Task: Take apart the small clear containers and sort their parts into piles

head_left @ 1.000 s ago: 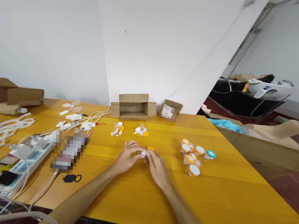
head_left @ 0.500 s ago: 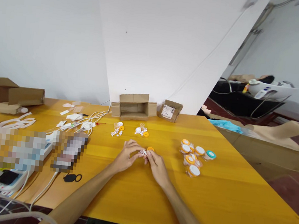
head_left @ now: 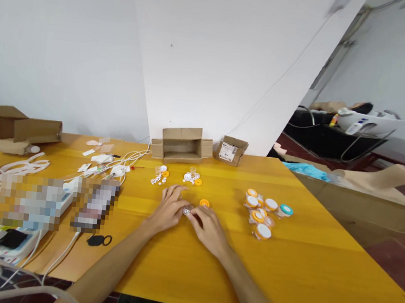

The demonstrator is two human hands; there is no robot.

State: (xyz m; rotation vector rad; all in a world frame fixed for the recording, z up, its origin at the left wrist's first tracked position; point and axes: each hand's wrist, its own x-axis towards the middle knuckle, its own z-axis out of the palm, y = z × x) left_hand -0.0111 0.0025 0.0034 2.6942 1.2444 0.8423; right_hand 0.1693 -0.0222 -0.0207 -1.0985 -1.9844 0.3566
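Between my two hands is a small white plastic piece with a pattern of holes (head_left: 186, 212). My left hand (head_left: 166, 211) is closed on its left side, its thumb at the piece and some fingers reaching forward. The fingertips of my right hand (head_left: 210, 228) pinch the piece from the right. Just beyond the right fingers an orange ring-shaped part (head_left: 204, 203) lies on the table. Farther off are two small groups of white and orange parts, one at left (head_left: 163, 173) and one at right (head_left: 192, 177), each with a clear little cup.
Several small jars with orange, white and teal lids (head_left: 262, 231) stand to the right. An open cardboard box (head_left: 182, 156) and a smaller labelled box (head_left: 231, 150) are at the back. Leftward lie a phone (head_left: 97, 205), a power strip (head_left: 70, 190) and tangled white cables (head_left: 133, 155).
Both hands and the white piece have shifted slightly left and nearer to me. The piece has turned, and the orange part beyond the right hand shows more fully.
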